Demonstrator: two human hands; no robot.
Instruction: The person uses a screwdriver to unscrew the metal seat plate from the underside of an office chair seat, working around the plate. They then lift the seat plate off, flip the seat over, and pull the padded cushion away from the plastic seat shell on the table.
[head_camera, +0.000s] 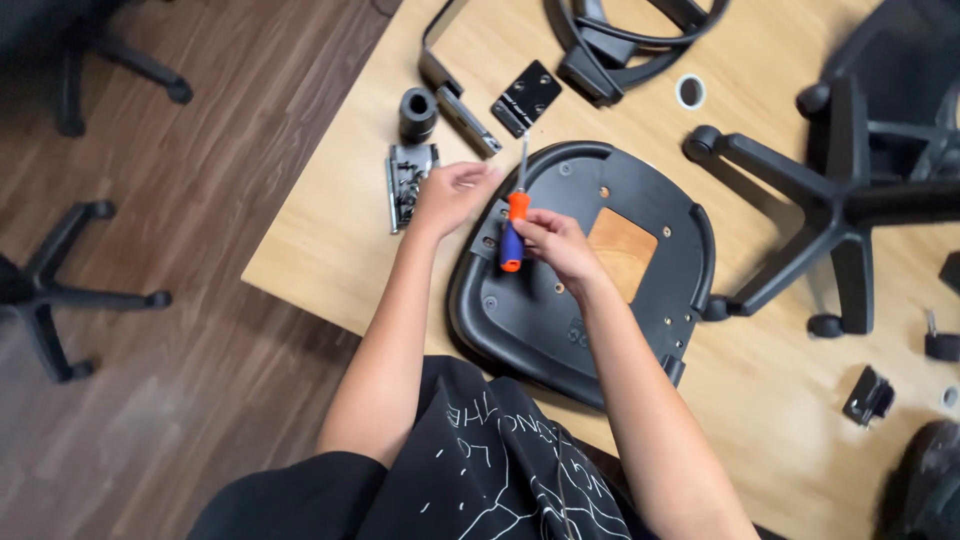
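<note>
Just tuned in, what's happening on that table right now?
A person is working on an upturned black chair seat lying on a wooden table. The right hand grips an orange-and-blue screwdriver, shaft pointing away toward the seat's far edge. The left hand rests at that edge, beside a small tray of screws. A star-shaped chair base, a black hinge plate and a black cylinder lie around.

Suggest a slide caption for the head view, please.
Right hand holds an orange-blue screwdriver over a black seat pan.
</note>
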